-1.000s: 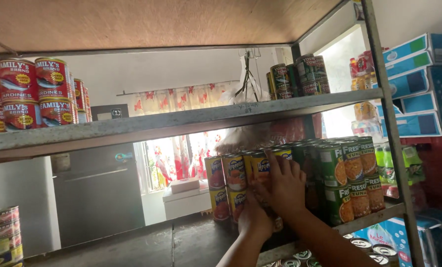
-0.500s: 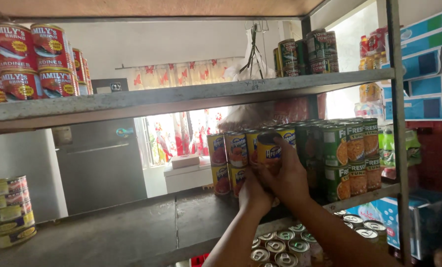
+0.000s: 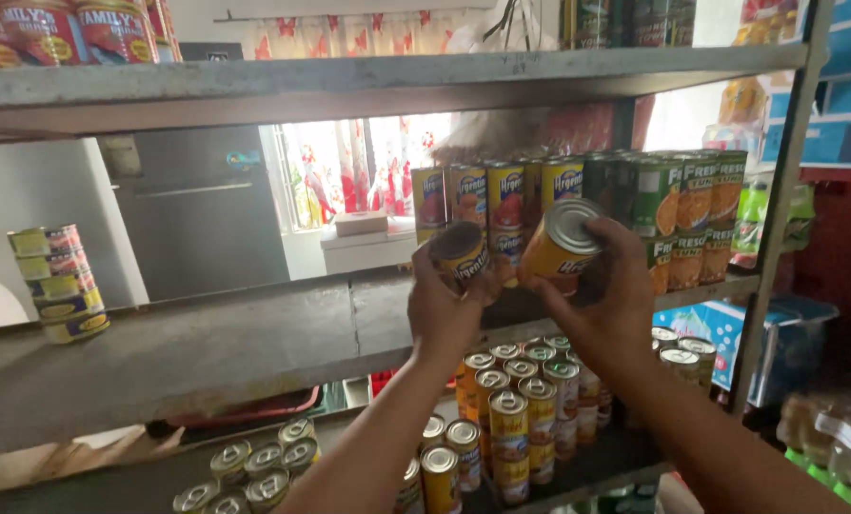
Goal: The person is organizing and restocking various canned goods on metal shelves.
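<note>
Nearest to us, on the lowest shelf (image 3: 587, 471), small cans (image 3: 509, 419) stand upright in rows with their silver lids up, some stacked two high, so they pack tight toward its right end; a few more tins (image 3: 254, 466) lie grouped toward its left.

Above them we have both forearms raised in front of the middle shelf (image 3: 207, 343). Our left hand (image 3: 442, 306) is wrapped around a yellow-labelled can (image 3: 461, 250), tipped so its dark end faces us. Our right hand (image 3: 608, 290) grips a second yellow can (image 3: 559, 246) from the side, tilted with its ribbed silver lid toward us. The two cans sit just beside each other, in the air off the front edge of the middle shelf, near its right half; each hand is closed on its own can, fingers curled round the body, which keeps the round tins from slipping.

Behind the hands, at the right end of that shelf, stands a block of yellow and red cans (image 3: 487, 195) and, beside it, green-labelled cans (image 3: 692, 205) stacked two high, labels facing out. At the far left end a short stack of flat tins (image 3: 59, 281) rests against the wall. On the top shelf (image 3: 349, 86) stand red cans (image 3: 73, 29).
</note>
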